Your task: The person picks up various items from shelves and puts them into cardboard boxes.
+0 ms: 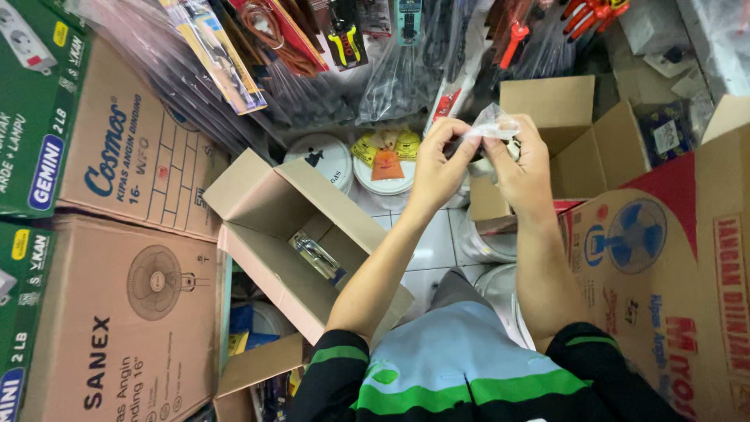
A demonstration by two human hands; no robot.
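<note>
My left hand [440,164] and my right hand [522,168] are raised together in front of me, both pinching a small clear plastic bag [494,123] with a dark small item partly hidden inside it. The fingers of both hands close on the bag's top. Below and to the left lies an open cardboard box [273,227] with a shiny packed item [316,254] inside.
Large fan cartons [129,312] stack at the left, another red and brown fan carton [664,266] at the right. An open brown box [578,133] sits behind my hands. White lidded pails [332,160] stand on the tiled floor. Bagged tools hang overhead.
</note>
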